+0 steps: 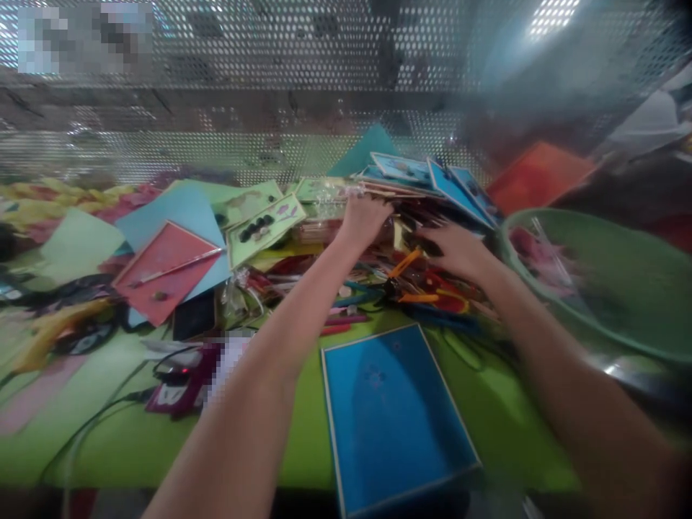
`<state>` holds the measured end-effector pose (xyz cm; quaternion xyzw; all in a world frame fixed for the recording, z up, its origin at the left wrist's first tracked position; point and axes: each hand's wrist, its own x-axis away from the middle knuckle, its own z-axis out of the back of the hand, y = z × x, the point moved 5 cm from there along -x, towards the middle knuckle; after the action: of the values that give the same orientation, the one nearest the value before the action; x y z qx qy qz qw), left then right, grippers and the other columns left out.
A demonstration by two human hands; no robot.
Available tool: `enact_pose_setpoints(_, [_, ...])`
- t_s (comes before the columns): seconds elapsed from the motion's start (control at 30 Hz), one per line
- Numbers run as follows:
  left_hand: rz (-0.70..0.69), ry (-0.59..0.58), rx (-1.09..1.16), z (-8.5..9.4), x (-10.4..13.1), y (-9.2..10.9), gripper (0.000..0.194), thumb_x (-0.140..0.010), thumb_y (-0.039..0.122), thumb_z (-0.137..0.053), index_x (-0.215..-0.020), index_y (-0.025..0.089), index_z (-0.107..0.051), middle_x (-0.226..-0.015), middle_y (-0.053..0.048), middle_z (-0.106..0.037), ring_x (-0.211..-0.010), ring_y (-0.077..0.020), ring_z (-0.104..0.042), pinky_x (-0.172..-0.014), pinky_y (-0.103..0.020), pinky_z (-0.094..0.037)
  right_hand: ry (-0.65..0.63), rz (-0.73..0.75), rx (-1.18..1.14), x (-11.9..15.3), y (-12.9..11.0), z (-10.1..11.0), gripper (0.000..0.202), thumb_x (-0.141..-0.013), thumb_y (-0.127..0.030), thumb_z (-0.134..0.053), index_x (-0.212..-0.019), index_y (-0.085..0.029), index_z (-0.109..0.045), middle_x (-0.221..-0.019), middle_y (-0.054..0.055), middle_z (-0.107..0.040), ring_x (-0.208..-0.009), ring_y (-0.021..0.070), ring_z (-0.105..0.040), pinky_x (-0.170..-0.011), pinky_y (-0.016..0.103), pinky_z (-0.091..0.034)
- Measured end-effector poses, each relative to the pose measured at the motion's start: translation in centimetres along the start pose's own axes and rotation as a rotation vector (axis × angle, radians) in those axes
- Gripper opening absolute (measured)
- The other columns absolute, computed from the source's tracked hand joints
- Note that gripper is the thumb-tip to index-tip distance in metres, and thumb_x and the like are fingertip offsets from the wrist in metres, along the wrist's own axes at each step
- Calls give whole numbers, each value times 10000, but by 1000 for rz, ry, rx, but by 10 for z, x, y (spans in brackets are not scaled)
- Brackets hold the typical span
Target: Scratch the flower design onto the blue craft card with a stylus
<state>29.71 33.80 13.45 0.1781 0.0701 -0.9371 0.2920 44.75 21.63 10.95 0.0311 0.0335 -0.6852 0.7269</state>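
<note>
My left hand (368, 216) reaches to the back of a cluttered pile, beside crinkled clear plastic packaging (327, 205). Its fingers bend down and look closed, but what they hold, if anything, is hidden. To its right, my right hand (457, 249) dips into the heap with its fingers apart, above orange-handled pliers (414, 277) and other mixed tools. Nearer to me, a blue panel (397, 418) with a pale edge and a faint flower drawing lies on the green table cover (303, 432). Shadow falls across part of it.
Blue framed panels (459, 191) are stacked behind my right hand. A green basin (621, 303) stands at right, near an orange sheet (540, 173). At left lie a red panel (170, 270) with a brush, a yellow glue gun (59, 335) and a corded purple device (178, 382). Perforated mesh rises behind.
</note>
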Motion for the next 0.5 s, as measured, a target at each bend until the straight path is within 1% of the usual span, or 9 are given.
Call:
enact_pose_setpoints(0.1, [18, 22, -9, 11, -12, -3, 397, -1064, 127, -440, -1323, 201, -732, -1234, -167, -785, -1223, -358, -642, -1138, -615, -324, 137, 7, 109, 5, -2, -1, 711, -861, -166, -643, -1568, -192, -561, -1458, 161, -700, -1342, 389, -573, -1051, 491, -460])
enact_pose_setpoints(0.17, [28, 18, -19, 16, -17, -5, 392, -1059, 127, -445, -1294, 217, -746, -1206, -153, -798, -1196, -349, -655, -1152, -620, -309, 224, 41, 171, 5, -1, -3, 659, -875, -121, -607, -1531, -192, -587, -1373, 153, -741, -1298, 362, -586, -1040, 480, -438])
enact_pose_setpoints(0.23, [35, 14, -18, 18, -20, -6, 381, -1052, 129, -449, -1257, 213, -758, -1205, -154, -799, -1190, -351, -655, -1146, -621, -318, 304, 66, 209, 3, 3, -4, 575, -916, -96, -558, -1478, -194, -624, -1271, 134, -776, -1240, 320, -604, -1028, 444, -420])
enact_pose_setpoints(0.3, [39, 14, -9, 17, -19, -7, 376, -1040, 120, -452, -1242, 211, -756, -1222, -148, -795, -1209, -347, -643, -1146, -613, -326, 377, 61, 238, -3, 9, -3, 517, -959, -77, -498, -1439, -192, -649, -1206, 122, -788, -1187, 292, -616, -1003, 414, -411])
enact_pose_setpoints(0.37, [39, 18, 3, 14, -16, -7, 376, -1006, 96, -486, -1257, 210, -742, -1246, -141, -787, -1241, -343, -629, -1156, -605, -324, 429, 47, 254, -11, 14, 1, 482, -994, -83, -463, -1423, -185, -659, -1184, 120, -789, -1153, 283, -622, -977, 402, -405])
enact_pose_setpoints(0.43, [35, 23, 9, 9, -14, -6, 381, -957, 107, -575, -1293, 205, -725, -1295, -148, -766, -1274, -358, -616, -1163, -608, -321, 453, 42, 258, -20, 17, 6, 438, -1022, -109, -454, -1389, -182, -680, -1187, 118, -788, -1143, 283, -624, -963, 398, -400])
enact_pose_setpoints(0.5, [39, 36, 7, 5, -12, -4, 403, -913, 170, -678, -1313, 196, -719, -1334, -162, -745, -1286, -384, -613, -1169, -621, -312, 452, 35, 267, -28, 18, 11, 395, -1036, -135, -459, -1338, -183, -709, -1180, 118, -788, -1131, 283, -627, -949, 398, -397])
